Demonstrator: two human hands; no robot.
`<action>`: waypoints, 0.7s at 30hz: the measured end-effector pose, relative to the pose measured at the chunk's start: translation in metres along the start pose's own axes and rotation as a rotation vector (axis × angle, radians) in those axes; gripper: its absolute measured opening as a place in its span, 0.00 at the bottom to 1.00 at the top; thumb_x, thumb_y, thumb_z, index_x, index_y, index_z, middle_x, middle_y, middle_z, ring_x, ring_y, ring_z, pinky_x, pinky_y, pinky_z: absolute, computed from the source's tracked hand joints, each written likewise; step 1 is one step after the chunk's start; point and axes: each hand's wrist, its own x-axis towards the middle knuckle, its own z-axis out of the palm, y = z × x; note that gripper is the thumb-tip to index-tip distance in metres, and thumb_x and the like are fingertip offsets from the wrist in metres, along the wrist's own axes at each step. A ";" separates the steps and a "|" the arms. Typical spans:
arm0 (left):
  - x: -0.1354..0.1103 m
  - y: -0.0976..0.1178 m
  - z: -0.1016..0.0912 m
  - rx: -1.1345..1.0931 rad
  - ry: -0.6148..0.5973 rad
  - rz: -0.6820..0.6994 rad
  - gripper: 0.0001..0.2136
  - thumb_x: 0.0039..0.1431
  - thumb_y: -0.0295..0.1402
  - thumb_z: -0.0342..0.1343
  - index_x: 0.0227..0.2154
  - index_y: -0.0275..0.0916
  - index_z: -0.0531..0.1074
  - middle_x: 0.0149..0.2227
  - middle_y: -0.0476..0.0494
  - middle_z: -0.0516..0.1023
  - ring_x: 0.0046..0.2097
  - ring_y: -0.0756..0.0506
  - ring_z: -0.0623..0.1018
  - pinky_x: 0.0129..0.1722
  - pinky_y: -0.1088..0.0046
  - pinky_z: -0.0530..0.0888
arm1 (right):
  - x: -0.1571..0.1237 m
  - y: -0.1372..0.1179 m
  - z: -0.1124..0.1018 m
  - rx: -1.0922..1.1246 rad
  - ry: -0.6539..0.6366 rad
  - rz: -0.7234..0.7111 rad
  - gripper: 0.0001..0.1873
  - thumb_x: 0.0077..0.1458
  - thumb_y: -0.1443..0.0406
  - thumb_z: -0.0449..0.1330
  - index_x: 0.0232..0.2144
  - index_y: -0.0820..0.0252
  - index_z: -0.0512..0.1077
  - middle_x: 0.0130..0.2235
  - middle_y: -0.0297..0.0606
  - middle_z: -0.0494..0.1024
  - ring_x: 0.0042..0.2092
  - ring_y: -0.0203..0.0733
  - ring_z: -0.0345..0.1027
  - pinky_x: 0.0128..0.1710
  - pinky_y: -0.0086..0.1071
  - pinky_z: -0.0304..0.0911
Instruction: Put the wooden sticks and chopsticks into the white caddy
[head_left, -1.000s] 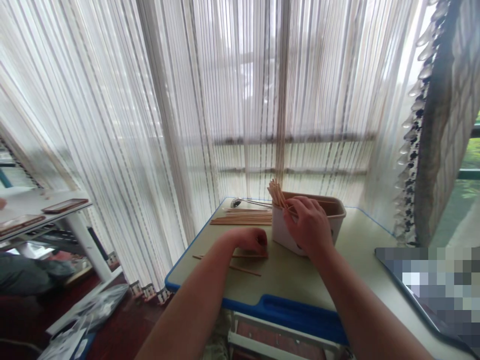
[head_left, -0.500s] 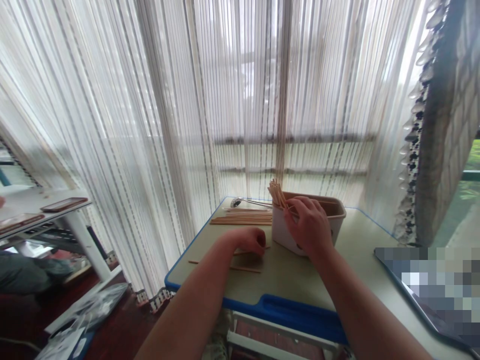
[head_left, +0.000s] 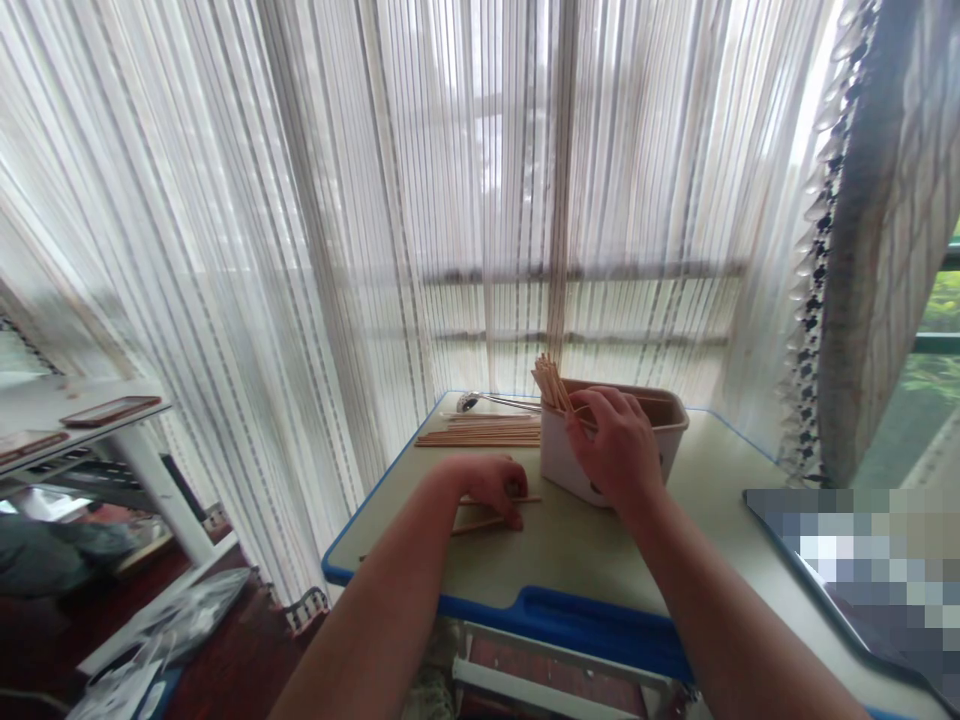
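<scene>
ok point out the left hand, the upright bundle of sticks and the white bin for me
left hand [head_left: 495,483]: head view, back of the hand
bundle of sticks [head_left: 552,384]: head view, upper part
white bin [head_left: 561,458]: head view, outer wall

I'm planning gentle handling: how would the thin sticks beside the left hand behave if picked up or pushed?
The thin sticks look straight and slim, so they are probably stiff and light. Lying loose on a smooth-looking tabletop, they may slide or roll if nudged, though their cross-section is too small to tell.
</scene>
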 end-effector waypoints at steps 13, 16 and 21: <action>-0.008 -0.006 -0.005 -0.022 -0.042 -0.176 0.20 0.40 0.35 0.60 0.41 0.39 0.75 0.36 0.47 0.77 0.33 0.46 0.73 0.30 0.73 0.68 | 0.000 0.001 0.001 0.015 0.005 0.005 0.10 0.54 0.63 0.55 0.37 0.58 0.73 0.42 0.40 0.75 0.43 0.46 0.64 0.45 0.37 0.58; -0.004 -0.012 -0.004 -0.040 0.002 -0.178 0.16 0.42 0.34 0.59 0.37 0.40 0.77 0.33 0.48 0.78 0.33 0.46 0.73 0.30 0.74 0.67 | 0.001 0.000 0.001 0.023 0.006 0.012 0.10 0.54 0.63 0.55 0.36 0.58 0.73 0.41 0.40 0.75 0.43 0.46 0.64 0.45 0.38 0.59; 0.000 -0.017 0.001 -0.067 0.118 -0.136 0.14 0.42 0.39 0.61 0.33 0.41 0.77 0.34 0.48 0.79 0.34 0.47 0.75 0.32 0.75 0.67 | 0.002 -0.001 0.001 0.041 0.008 0.015 0.10 0.53 0.64 0.55 0.36 0.58 0.73 0.41 0.42 0.75 0.43 0.46 0.64 0.45 0.39 0.59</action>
